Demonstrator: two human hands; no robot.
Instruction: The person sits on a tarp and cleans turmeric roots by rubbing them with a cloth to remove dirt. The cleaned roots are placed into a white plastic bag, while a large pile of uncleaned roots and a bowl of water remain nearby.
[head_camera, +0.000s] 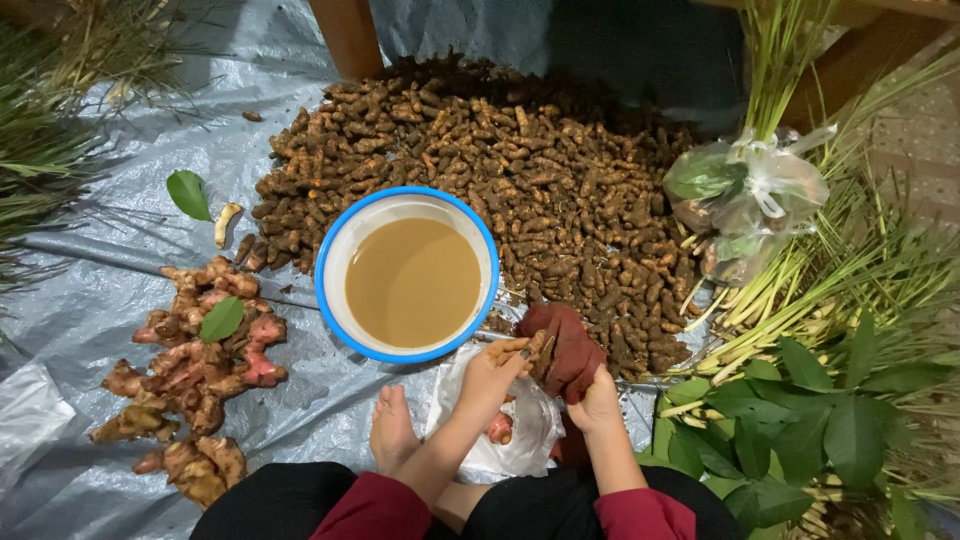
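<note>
The person's left hand pinches a small brown root, and the right hand grips a dark red cloth against it. The blue-rimmed white bowl of muddy water sits at eleven o'clock, close by.

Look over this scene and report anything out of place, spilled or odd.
Little stands out. One pale root piece lies alone on the grey tarp, apart from the brown root pile. Two loose green leaves, one on the tarp, one on the pinkish rhizomes. The basin sits level, no spill.
</note>
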